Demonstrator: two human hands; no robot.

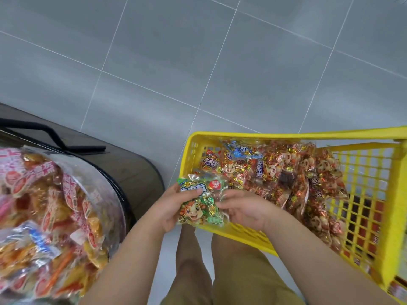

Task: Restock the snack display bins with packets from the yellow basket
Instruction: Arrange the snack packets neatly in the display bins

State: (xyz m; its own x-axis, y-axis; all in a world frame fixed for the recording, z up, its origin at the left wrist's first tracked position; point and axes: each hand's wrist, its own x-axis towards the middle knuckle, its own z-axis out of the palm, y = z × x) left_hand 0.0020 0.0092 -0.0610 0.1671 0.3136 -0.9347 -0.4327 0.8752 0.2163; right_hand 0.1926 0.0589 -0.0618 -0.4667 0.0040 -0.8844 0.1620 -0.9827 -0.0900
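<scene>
Fingers of your left hand (172, 206) curl round a green packet (199, 209), thumb across its top; your right hand (244, 209) pinches its three-o'clock edge, above the seven-o'clock corner of the yellow basket (286, 135). Display bin (120, 208) sits at nine o'clock.

Wide open above the grey tiled floor (198, 62) ahead. Narrow strip of floor between the dark stand (136, 168) on the left and the yellow basket (286, 135) on the right, reachable from above. Basket top open, crossed at the far right by its yellow handle bar (363, 147). Left and middle heaped with packets (286, 177); bare mesh showing only at the right. Near-left corner taken up by left hand (174, 208) and right hand (244, 210), both gripping a green packet (200, 203) over the rim. Display bin (116, 194) at left open on top, heaped inside its clear wall. Black bar (50, 133) just behind it. Knees (191, 260) directly under the hands.
</scene>
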